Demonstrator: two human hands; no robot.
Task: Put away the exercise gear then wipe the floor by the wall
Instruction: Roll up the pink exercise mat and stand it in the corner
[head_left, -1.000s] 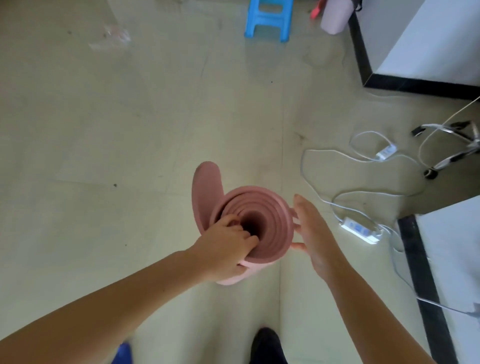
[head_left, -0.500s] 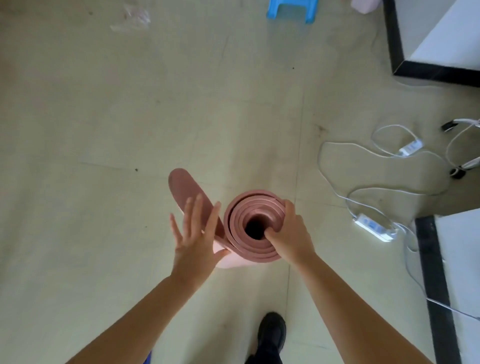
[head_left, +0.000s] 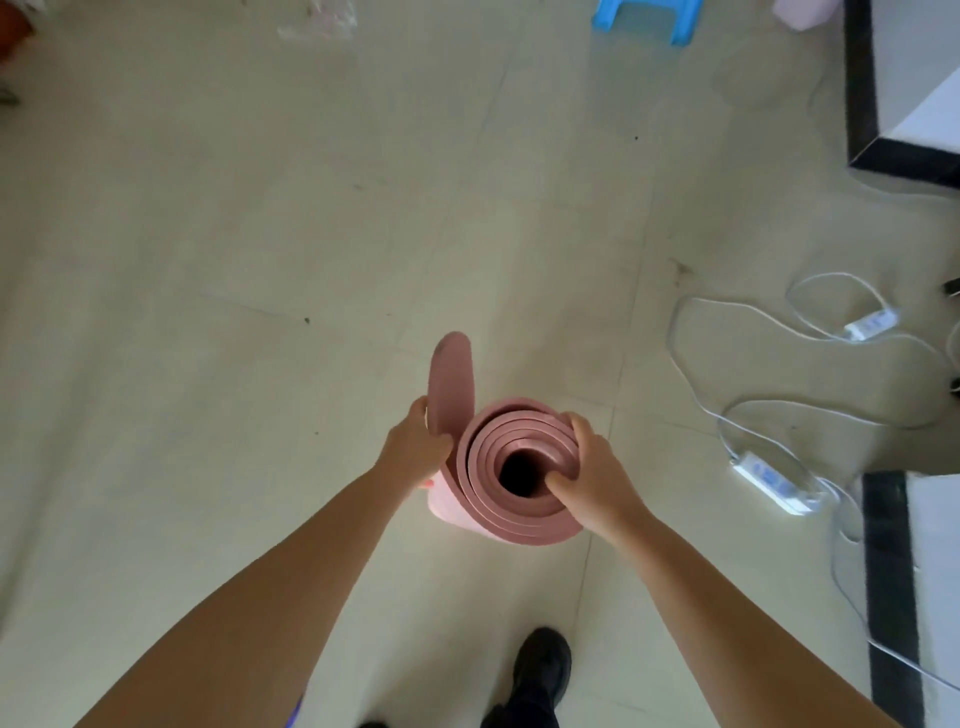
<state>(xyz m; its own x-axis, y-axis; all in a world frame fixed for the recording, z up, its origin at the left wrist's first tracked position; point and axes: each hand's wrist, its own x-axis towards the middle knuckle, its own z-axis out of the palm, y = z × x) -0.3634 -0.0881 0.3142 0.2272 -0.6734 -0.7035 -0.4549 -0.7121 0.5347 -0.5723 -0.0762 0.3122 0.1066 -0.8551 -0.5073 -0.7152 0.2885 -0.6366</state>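
A pink exercise mat (head_left: 506, 499) stands upright on its end on the pale tiled floor, rolled into a coil whose dark hollow core faces me. My right hand (head_left: 597, 475) grips the top rim of the coil, thumb hooked into the core and fingers over the outer layers. The mat's loose outer flap (head_left: 451, 384) sticks up to the left of the roll. My left hand (head_left: 415, 447) holds that flap at its base, thumb on the inner face.
White cables with adapter boxes (head_left: 774, 480) trail over the floor to the right. Black-edged white walls (head_left: 891, 577) stand at the right. A blue stool (head_left: 644, 18) and a plastic bag (head_left: 317, 21) lie at the top. My black shoe (head_left: 540, 670) is below the roll.
My left hand, spread open beside the flap half a second ago, has closed on the flap. A second ago the left hand held the core; the right has taken that grip.
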